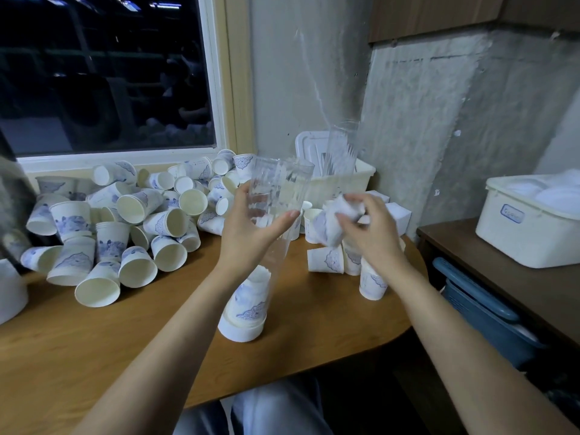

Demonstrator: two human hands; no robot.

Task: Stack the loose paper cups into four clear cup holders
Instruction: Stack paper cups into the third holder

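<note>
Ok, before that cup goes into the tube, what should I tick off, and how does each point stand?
1. Left hand grips the clear ribbed plastic cup holder: ok.
2. Holder's mouth open, unobstructed: ok.
3. Right hand holds a white paper cup with blue print: ok.
4. Cup's orientation matching the nested cups in the holder: cannot tell, blurred.
5. Cup over the mouth: not ok, it is beside the holder.
6. Room above the nested cups: ok.

Left hand (248, 229) gripping clear holder (282, 183), right hand (373, 235) holding cup (329, 224)
</note>
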